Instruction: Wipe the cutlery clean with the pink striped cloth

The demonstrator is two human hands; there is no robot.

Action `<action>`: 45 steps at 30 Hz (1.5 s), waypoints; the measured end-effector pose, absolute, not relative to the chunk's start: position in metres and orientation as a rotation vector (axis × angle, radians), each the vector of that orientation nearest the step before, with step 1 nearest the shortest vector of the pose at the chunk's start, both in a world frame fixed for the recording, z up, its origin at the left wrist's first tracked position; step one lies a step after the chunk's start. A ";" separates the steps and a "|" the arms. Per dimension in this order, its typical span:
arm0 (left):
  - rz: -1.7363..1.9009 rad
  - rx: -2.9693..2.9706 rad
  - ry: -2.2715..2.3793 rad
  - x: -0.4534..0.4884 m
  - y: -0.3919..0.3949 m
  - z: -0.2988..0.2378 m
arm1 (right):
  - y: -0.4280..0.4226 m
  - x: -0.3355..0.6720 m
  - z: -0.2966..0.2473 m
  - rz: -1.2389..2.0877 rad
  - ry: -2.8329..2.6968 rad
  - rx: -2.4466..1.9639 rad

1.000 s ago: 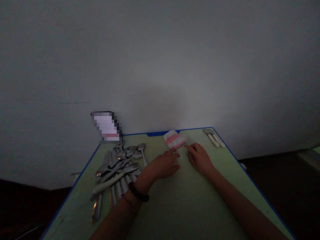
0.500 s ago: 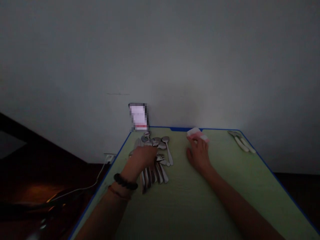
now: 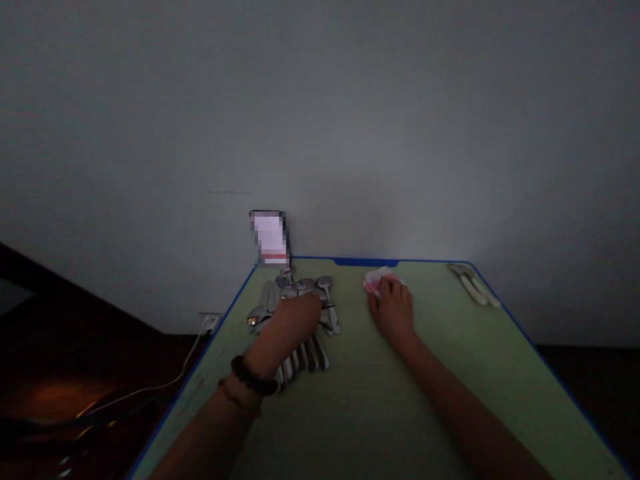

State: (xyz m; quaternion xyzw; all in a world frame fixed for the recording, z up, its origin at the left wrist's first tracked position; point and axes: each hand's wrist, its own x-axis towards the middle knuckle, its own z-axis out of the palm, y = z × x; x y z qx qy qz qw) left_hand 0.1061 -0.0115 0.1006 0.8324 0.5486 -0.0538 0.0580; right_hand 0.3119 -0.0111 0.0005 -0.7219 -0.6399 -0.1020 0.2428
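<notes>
My left hand (image 3: 299,317) is closed over a spread of metal cutlery, wearing a dark beaded bracelet (image 3: 250,379). A thin metal end, perhaps a fork's tines, sticks out right of its fingertips; the rest of that piece is hidden. Several spoons lie around it, among them one spoon (image 3: 325,283) at the right edge. A fan of knife handles (image 3: 319,353) points toward me from beneath the hand. To the right, my right hand (image 3: 394,312) has curled fingers on a crumpled pink and white cloth (image 3: 376,280) flat on the table.
The pale green table (image 3: 350,413) has a blue rim. White-handled shears (image 3: 475,287) lie at its far right corner. A phone with a blurred screen (image 3: 271,237) leans on the wall behind the cutlery. A white cable (image 3: 150,389) runs from a wall socket at left.
My left hand has shifted slightly right over the cutlery, uncovering a spoon at its left. My right hand and the cloth have come slightly nearer. The view has turned a little right.
</notes>
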 end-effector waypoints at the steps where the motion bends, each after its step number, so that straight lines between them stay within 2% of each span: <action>1: -0.116 2.533 1.659 0.111 -0.013 0.105 | -0.010 0.311 0.001 -0.298 -1.745 -1.978; 6: 0.248 2.551 1.435 0.155 -0.009 0.114 | -0.001 0.321 0.003 -0.295 -1.821 -1.938; 9: 0.437 2.486 1.344 0.183 -0.002 0.095 | 0.002 0.345 0.006 -0.159 -1.820 -1.932; 13: 0.558 2.378 1.360 0.203 0.006 0.058 | -0.006 0.379 0.005 0.011 -1.555 -1.868; 19: 0.579 2.396 1.354 0.202 -0.005 0.035 | -0.012 0.387 0.000 0.016 -1.520 -1.774; 29: 0.383 2.276 1.413 0.201 -0.033 0.037 | -0.002 0.404 0.001 0.333 -1.153 -1.576; 34: 0.522 2.105 1.227 0.207 -0.024 0.031 | 0.003 0.405 0.001 0.596 -0.977 -1.382; 38: 0.744 1.642 1.043 0.208 -0.024 0.022 | 0.009 0.406 0.003 0.809 -0.937 -1.179; 45: 0.783 1.424 1.007 0.206 -0.025 0.021 | 0.015 0.415 0.009 1.244 -0.680 -0.952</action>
